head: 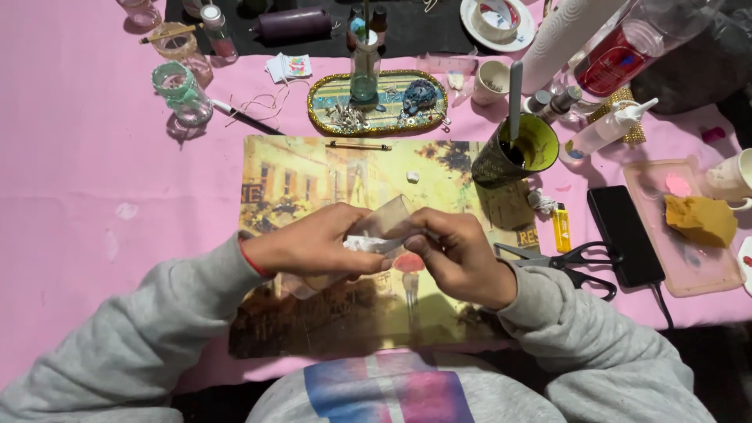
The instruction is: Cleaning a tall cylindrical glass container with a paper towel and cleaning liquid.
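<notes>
My left hand point(313, 247) grips a small clear glass jar point(381, 219), tilted with its mouth toward the right, above a picture placemat point(313, 176). My right hand point(458, 254) pinches a white piece of tissue or cloth point(368, 244) and presses it against the jar. Both hands meet over the middle of the mat. Grey sleeves cover both arms, and a red band shows at the left wrist.
Black scissors point(560, 262), a yellow lighter point(562, 229) and a black phone point(624, 233) lie right of the mat. A green cup with a tool point(517, 149) stands behind. An oval tray point(376, 106), decorated jars point(182, 90), a pink tray with a sponge point(699, 221) surround them.
</notes>
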